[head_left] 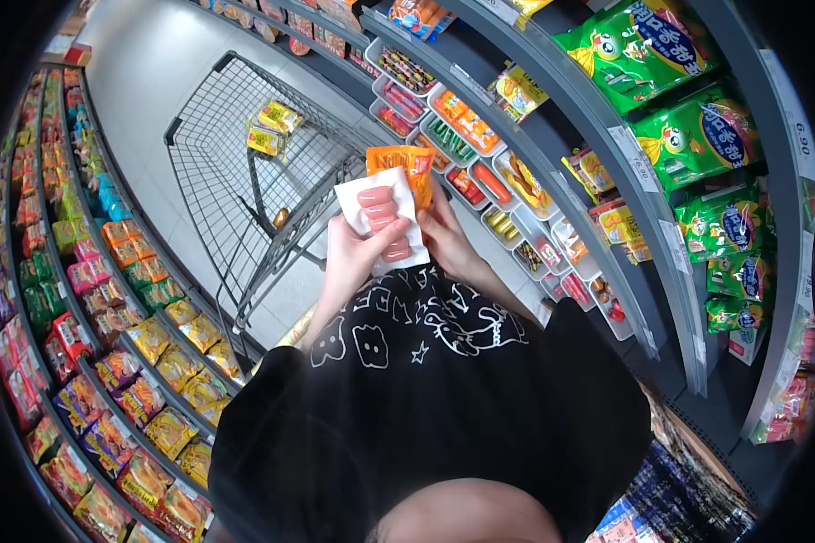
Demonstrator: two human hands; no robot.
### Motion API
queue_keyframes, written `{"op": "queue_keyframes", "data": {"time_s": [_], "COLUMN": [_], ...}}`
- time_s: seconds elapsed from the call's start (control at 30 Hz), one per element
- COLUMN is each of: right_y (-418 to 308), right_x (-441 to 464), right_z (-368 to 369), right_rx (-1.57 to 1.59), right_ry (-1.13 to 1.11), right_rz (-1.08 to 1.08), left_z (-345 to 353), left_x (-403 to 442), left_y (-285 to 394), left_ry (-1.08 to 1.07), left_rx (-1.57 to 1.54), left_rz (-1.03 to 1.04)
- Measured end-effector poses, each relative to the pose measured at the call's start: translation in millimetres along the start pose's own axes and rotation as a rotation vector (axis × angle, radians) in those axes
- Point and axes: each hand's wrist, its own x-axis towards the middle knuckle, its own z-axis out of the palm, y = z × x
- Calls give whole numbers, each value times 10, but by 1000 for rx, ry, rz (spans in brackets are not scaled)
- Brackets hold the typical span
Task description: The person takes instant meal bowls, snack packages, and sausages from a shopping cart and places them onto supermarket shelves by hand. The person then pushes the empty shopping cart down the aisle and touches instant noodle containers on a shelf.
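My left hand (353, 255) is closed on a white-backed pack of small pink sausages (378, 201), its thumb pressed across the front. Behind that pack and partly covered by it is an orange packet (401, 161), which my right hand (445, 233) grips by its right side. Both packs are held upright, close together, in front of my chest. Beyond them stands a dark wire shopping cart (210, 116). Two yellow packets (264, 140) lie in it, and a small brownish item (282, 217) sits lower down.
Curved-looking shelves of bagged snacks (167, 434) run along the left. On the right, white bins (465, 118) hold small sausage-like packs, below shelves with large green bags (688, 136). A pale tiled floor (136, 59) lies around the cart.
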Motion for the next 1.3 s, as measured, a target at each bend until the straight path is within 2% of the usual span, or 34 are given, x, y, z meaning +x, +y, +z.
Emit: {"op": "queue_keyframes", "data": {"time_s": [0.07, 0.17, 0.27, 0.37, 0.4, 0.47, 0.63, 0.67, 0.73, 0.77, 0.87, 0.9, 1.0, 1.03, 1.07, 1.13, 1.17, 1.2, 1.27, 1.3], "right_y": [48, -133, -137, -110, -128, -149, -206, -214, -239, -239, -309, -288, -224, -193, -196, -314, -321, -311, -346, -364], "right_x": [68, 88, 107, 122, 103, 94, 61, 71, 98, 117, 92, 82, -66, -148, -247, -465, -570, -698, -1008, -1096], "right_z": [-140, -131, -177, -214, -232, -248, -303, -337, -403, -414, -409, -455, -652, -805, -974, -1325, -1644, -1956, -2321, -2484], "right_rx": [-142, -163, -305, -161, -162, -260, -243, -241, -64, -16, 149, 157, 246, 227, 169, -277, -593, -908, -1652, -1660], "right_ry": [9, -25, -57, -79, -61, -11, 174, 183, 174, 200, 175, 176, 179, 263, 339, 442, 364, 278, 563, 563], "right_rz": [-110, -87, -206, -132, -139, -213, -329, -331, -249, -292, -332, -360, -339, -285, -213, -132, -159, -181, 281, 286], "left_z": [36, 65, 71, 111, 126, 125, 258, 262, 267, 275, 205, 268, 176, 178, 129, 49, -21, -27, -88, -110], "left_x": [-5, -2, -2, 28, 50, 101, 158, 169, 199, 238, 292, 286, 352, 370, 369, 353, 361, 353, 362, 360], "left_y": [-84, -75, -77, 1, -45, -141, -149, -163, -203, -276, -334, -238, -239, -248, -223, -235, -307, -307, -363, -418], "left_ry": [-22, -59, -74, -17, -36, -58, -111, -119, -116, -78, -62, 10, -29, 106, -36, -4, -40, 11, 0, -10], "left_rx": [-1, 4, 51, 201, 200, 319, 94, 96, -152, -110, -260, -268, -482, -400, -659, -716, -692, -662, -664, -665], "left_rz": [5, -24, -60, -18, -23, 112, -53, -57, -150, -34, -114, -124, -77, -76, -89, -59, -23, -26, -20, -16]}}
